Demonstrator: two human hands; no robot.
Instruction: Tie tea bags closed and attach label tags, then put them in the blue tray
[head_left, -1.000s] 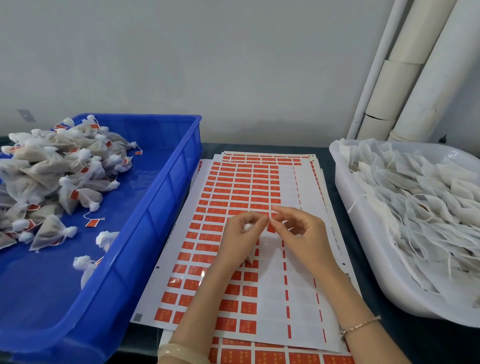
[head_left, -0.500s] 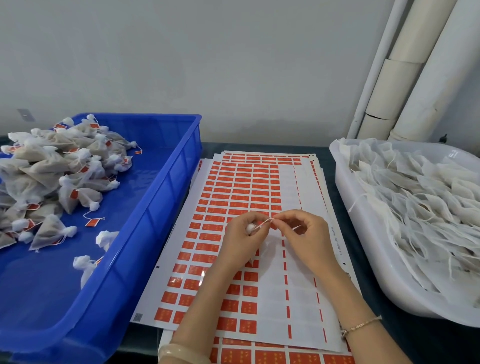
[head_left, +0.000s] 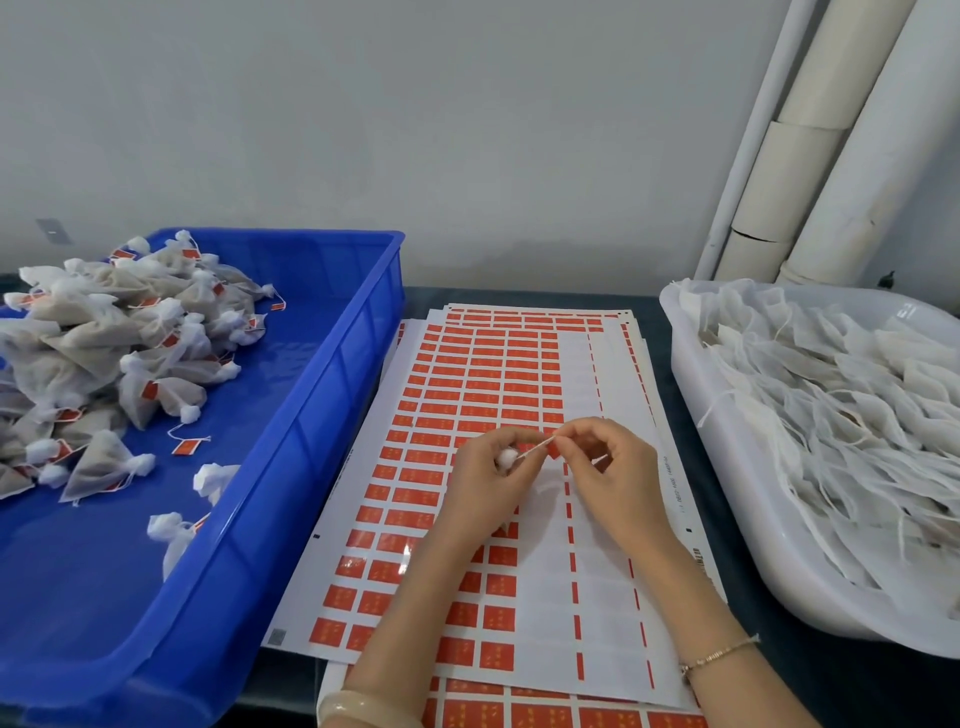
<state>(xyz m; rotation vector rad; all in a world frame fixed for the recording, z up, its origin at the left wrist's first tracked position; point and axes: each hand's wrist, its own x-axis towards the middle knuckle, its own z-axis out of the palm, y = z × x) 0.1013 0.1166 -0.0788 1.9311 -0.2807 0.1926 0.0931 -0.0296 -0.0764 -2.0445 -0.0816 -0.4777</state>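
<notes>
Left hand (head_left: 485, 480) gripping tea bag (head_left: 506, 457), fingers curled; right hand (head_left: 605, 467) pinching its string (head_left: 535, 449) taut above label sheet (head_left: 457, 395).

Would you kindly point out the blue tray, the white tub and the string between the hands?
blue tray (head_left: 322, 395): head view, its right wall.
white tub (head_left: 727, 493): head view, its left outer wall.
string (head_left: 535, 450): head view, its taut middle stretch.

Plain pale grey wall (head_left: 415, 130) filling the whole upper frame, soft even light across it, small grey plate (head_left: 52, 231) on it at far left, fat cream pipes (head_left: 831, 156) leaning up the upper right, thin white pipe (head_left: 753, 130) just beside them, dark tabletop (head_left: 872, 696) running below.
</notes>
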